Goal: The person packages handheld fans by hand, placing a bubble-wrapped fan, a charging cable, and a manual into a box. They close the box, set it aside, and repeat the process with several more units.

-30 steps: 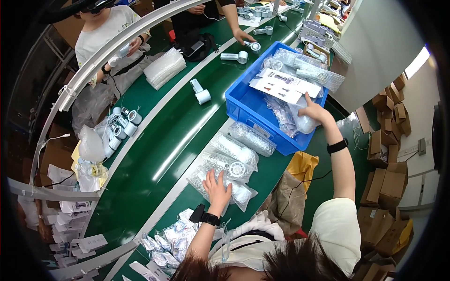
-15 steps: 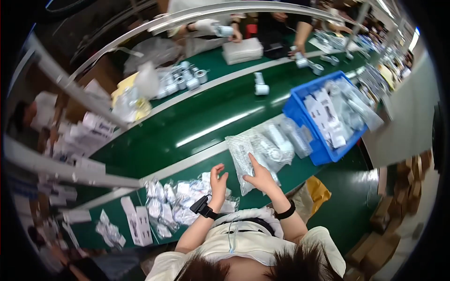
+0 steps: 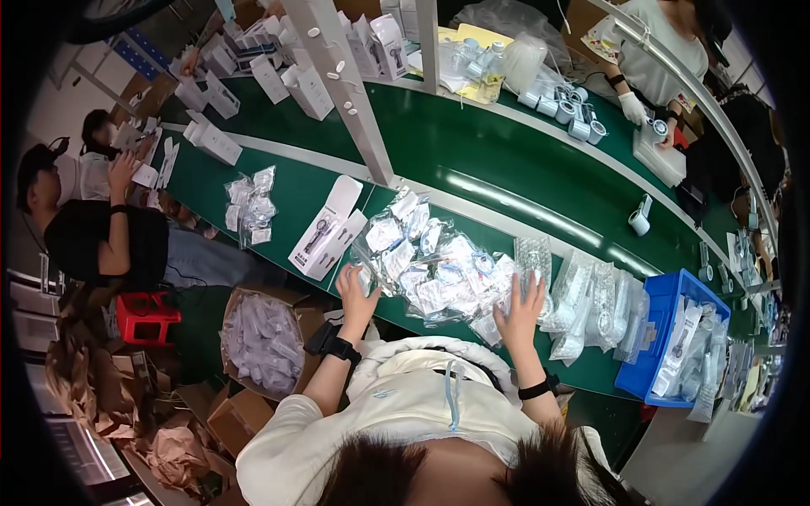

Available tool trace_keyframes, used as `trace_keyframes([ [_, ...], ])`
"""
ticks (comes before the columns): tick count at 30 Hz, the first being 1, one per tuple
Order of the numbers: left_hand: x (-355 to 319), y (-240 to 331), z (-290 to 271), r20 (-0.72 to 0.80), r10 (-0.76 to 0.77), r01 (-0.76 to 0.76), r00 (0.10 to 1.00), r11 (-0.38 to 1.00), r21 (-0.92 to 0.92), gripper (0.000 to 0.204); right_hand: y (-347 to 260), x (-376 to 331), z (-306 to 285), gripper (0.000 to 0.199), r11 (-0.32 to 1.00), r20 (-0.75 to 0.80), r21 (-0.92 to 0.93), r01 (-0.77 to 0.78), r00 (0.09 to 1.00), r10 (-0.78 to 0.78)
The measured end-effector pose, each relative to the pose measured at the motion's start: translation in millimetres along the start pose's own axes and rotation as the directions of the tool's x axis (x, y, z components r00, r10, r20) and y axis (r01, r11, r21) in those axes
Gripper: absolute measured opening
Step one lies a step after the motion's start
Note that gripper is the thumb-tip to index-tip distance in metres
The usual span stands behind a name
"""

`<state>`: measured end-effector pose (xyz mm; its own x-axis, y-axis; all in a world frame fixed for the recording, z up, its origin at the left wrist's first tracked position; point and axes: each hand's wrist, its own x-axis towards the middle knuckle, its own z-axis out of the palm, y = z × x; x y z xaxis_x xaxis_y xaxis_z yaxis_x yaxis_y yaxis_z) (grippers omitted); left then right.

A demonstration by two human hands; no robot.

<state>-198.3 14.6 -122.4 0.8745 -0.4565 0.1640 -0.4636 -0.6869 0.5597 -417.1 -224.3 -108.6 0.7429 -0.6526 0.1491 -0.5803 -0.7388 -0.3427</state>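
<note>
A heap of small clear plastic packets with white and blue contents (image 3: 447, 270) lies on the green table in front of me. At its near left edge is my left hand (image 3: 358, 297), fingers apart, against a packet. My right hand (image 3: 521, 314) lies at the heap's right end with its fingers spread, gripping nothing. Just beyond that hand are several devices in bubble-wrap bags (image 3: 603, 299). An open white printed box (image 3: 325, 236) lies left of the heap. What exactly is inside the packets is too small to tell.
A blue bin (image 3: 629, 377) with wrapped items and a white box stands at the right. Across the green conveyor (image 3: 506, 160), a co-worker's gloved hand (image 3: 633, 108) holds a grey-white device. A carton of clear plastic pieces (image 3: 263, 341) sits at lower left; a metal post (image 3: 346, 93) rises ahead.
My view has swung left. Both hands have moved from beside the bubble-wrap bags to either side of the packet heap, and the right hand's fingers have spread.
</note>
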Motion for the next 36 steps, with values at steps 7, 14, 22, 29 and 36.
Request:
trace_keyframes([
  [7, 5, -18, 41, 0.326, 0.085, -0.133, 0.941, 0.983, 0.126, 0.079, -50, -15, 46, 0.063, 0.898, 0.294, 0.131, 0.421, 0.848, -0.44],
  [14, 47, 16, 13, 0.358, 0.1, -0.203, 0.929, 0.943, 0.263, 0.077, -51, 4, 59, 0.056, 0.915, 0.269, 0.09, 0.394, 0.875, -0.403],
  [22, 139, -47, -66, 0.375, -0.228, 0.102, 0.898, 0.939, 0.328, 0.093, -108, 36, 33, 0.055, 0.832, 0.135, 0.507, 0.224, 0.933, -0.334],
  [29, 121, -17, -70, 0.571, 0.432, 0.305, 0.698, 0.542, -0.783, 0.096, -173, 79, 33, 0.101, 0.09, 0.21, 0.978, -0.19, 0.907, -0.365],
  [36, 130, 72, -47, 0.39, 0.554, 0.263, 0.736, 0.297, -0.918, 0.097, -166, 76, 20, 0.102, 0.181, -0.016, 0.983, -0.009, 0.99, 0.138],
])
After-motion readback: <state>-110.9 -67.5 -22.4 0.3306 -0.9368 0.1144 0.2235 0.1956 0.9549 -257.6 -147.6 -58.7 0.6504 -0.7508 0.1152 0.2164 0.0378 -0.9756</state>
